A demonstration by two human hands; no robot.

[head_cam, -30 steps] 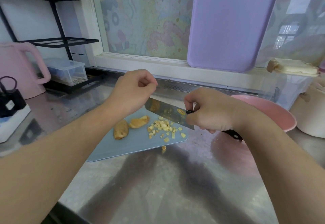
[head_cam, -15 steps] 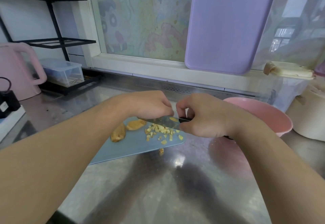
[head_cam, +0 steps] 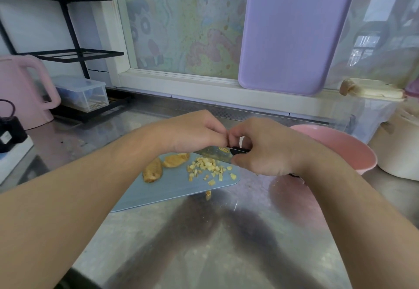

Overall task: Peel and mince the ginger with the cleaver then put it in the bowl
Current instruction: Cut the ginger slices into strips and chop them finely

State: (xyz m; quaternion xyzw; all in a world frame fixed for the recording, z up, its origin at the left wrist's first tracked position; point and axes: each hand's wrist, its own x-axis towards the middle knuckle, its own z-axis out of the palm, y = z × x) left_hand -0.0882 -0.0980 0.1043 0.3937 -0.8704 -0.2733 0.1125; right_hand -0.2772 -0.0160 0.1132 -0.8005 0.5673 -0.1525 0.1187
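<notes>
From the head view I judge I am in the mincing step: my right hand (head_cam: 269,150) is curled round the black handle of the cleaver (head_cam: 217,153), thumb and fingers wrapped on it, with the blade reaching out to the left of that hand and low over the board (head_cam: 163,194). My left hand (head_cam: 195,133) sits over the top of the blade, fingers bent downward; it seems to press on the spine, but I cannot tell whether the fingers grip it or only rest there. The two hands almost touch at the knuckles. The ginger (head_cam: 209,168) lies just under and in front of both hands as a loose scatter of pale yellow cubes, still coarse and uneven, so I think it needs more chopping before it counts as minced. Below my left hand lie two tan peels (head_cam: 165,165), set apart from the pile. One bit (head_cam: 208,194) has fallen off the board's near edge onto the bench (head_cam: 204,243). The next move calls for rocking the blade through the pile, then gathering it. The bowl (head_cam: 340,150) waits just right of my right hand, partly behind it.
</notes>
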